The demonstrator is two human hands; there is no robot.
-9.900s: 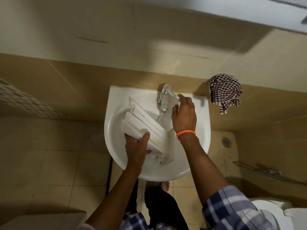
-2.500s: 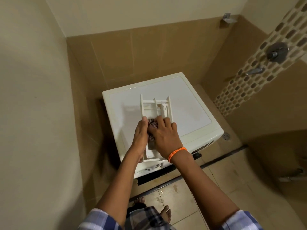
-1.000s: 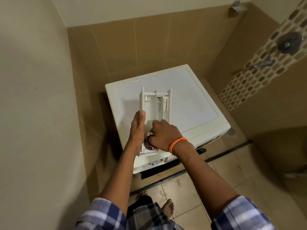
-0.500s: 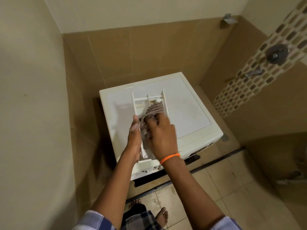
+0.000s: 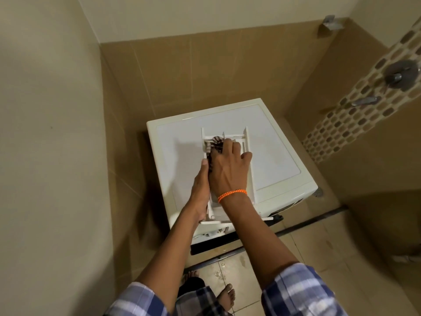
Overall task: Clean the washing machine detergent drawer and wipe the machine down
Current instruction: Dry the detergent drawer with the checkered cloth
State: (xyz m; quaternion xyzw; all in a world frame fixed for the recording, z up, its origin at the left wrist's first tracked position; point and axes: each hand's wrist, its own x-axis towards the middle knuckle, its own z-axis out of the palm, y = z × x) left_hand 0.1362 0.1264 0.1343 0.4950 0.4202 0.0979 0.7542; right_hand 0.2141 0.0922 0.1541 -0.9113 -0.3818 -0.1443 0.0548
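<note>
Drying the drawer on top of the machine, as I see it from the head camera.

Nearest me, my left hand (image 5: pixel 200 190) grips the left wall of the white plastic detergent drawer (image 5: pixel 248 156), thumb lying along its edge. My right hand (image 5: pixel 229 169), an orange cord bracelet (image 5: pixel 232 195) at its wrist, has its fingers curled over the dark checked cloth (image 5: pixel 215 144), pressing it into the drawer's far compartments. The drawer lies flat on the lid of the white washing machine (image 5: pixel 278 160), its front panel overhanging the near edge. Beyond stand tan tiled walls (image 5: pixel 205 69), with a mosaic tile strip (image 5: pixel 355 110) at right.
</note>
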